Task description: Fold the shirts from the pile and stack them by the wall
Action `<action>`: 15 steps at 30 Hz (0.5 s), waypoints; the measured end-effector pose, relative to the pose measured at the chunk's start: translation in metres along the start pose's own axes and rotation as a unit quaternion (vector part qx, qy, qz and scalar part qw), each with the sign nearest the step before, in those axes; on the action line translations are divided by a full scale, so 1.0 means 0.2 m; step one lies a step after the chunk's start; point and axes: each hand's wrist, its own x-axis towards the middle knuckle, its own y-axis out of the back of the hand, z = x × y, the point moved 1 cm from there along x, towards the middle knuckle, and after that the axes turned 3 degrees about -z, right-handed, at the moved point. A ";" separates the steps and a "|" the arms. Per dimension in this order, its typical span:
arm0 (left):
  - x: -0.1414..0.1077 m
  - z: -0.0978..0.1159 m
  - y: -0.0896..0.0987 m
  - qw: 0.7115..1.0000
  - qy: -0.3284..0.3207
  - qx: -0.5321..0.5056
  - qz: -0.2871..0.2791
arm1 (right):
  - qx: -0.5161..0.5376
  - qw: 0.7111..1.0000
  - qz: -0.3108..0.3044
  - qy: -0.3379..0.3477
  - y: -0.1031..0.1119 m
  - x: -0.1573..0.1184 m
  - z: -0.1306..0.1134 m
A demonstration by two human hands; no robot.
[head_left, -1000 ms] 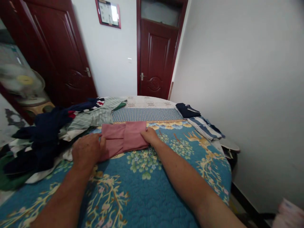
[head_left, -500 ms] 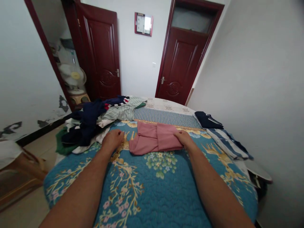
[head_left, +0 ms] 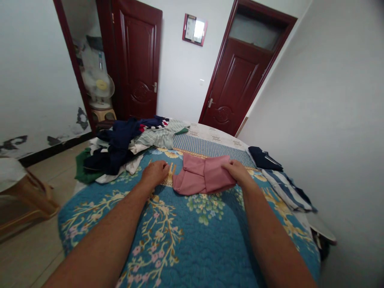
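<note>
A folded pink garment (head_left: 192, 176) lies on the patterned blue quilt (head_left: 210, 240) in front of me, with creases and a seam across its middle. My right hand (head_left: 238, 173) pinches its right edge, thumb on top and the other fingers mostly hidden beneath. That edge looks slightly raised. Just left of the garment, a small gap away from it, my left hand (head_left: 154, 174) hovers over or rests on the quilt. Its fingers are curled in, and nothing shows in them.
A loose heap of clothes (head_left: 120, 144) lies at the bed's left far side. Along the right edge are a folded dark garment (head_left: 264, 158) and a striped blue-and-white one (head_left: 286, 190). A wooden stool (head_left: 28, 196) stands on the floor at left.
The head view has tilted and shifted, so the room sits farther right. My left hand is slightly closer to the pink garment. My right hand keeps its hold on the right edge.
</note>
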 end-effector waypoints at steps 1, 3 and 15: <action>0.00 0.00 0.00 1.000 0.001 -0.005 0.000 | -0.027 1.000 0.000 0.013 0.00 0.01 -0.06; 0.00 0.00 0.00 1.000 -0.002 -0.022 0.001 | -0.075 0.996 -0.005 0.039 -0.03 0.02 -0.18; 0.03 -0.03 -0.04 0.978 -0.017 -0.210 -0.007 | 0.057 0.987 -0.143 0.055 -0.57 -0.04 -0.49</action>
